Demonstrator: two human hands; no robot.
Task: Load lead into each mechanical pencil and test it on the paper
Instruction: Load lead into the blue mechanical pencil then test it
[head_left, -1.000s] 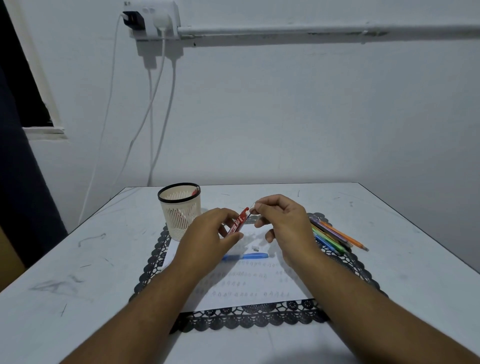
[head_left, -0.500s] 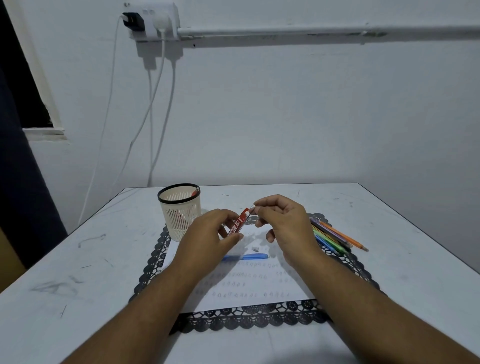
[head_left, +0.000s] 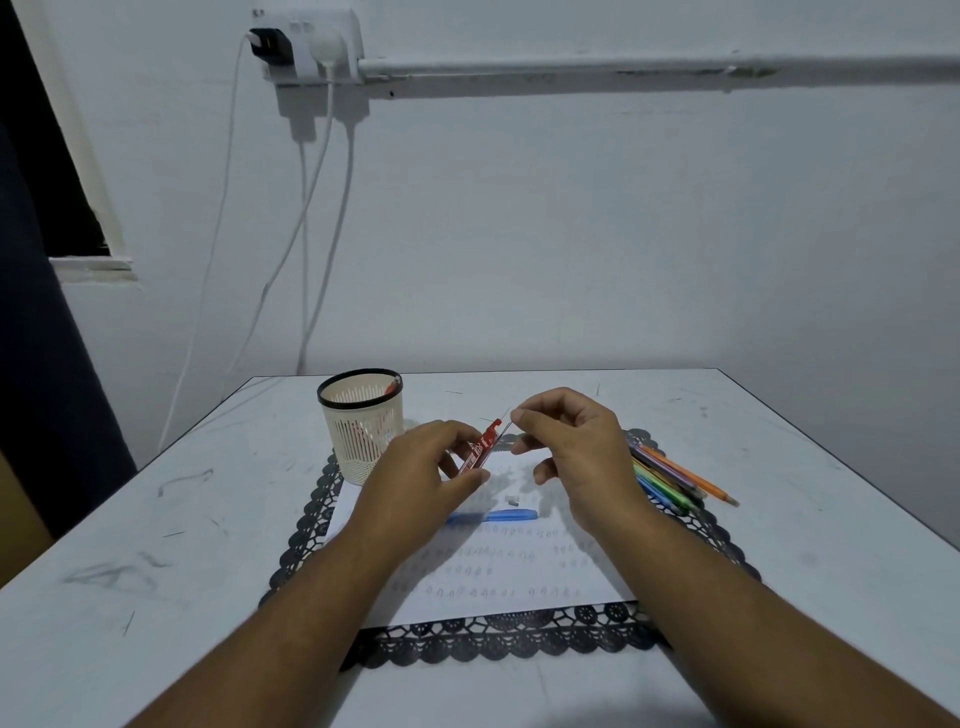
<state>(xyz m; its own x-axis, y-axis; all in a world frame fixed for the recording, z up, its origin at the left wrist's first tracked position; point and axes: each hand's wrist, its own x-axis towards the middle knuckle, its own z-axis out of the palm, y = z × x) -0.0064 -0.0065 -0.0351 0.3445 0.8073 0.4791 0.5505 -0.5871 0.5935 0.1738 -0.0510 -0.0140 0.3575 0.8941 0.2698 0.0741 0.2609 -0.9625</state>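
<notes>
Left hand (head_left: 426, 467) grips the lead case (head_left: 480, 447), axis toward one o'clock; right hand (head_left: 566, 447) pinches a lead (head_left: 505, 434) at its mouth.

A plain white wall (head_left: 571, 234) was seen behind a scuffed white table (head_left: 156, 519). A socket block (head_left: 306, 41) was mounted high on the wall, from which white cables (head_left: 322, 234) were hung. A conduit (head_left: 649, 67) was run rightward. A dark window opening (head_left: 47, 156) was set at left.
</notes>
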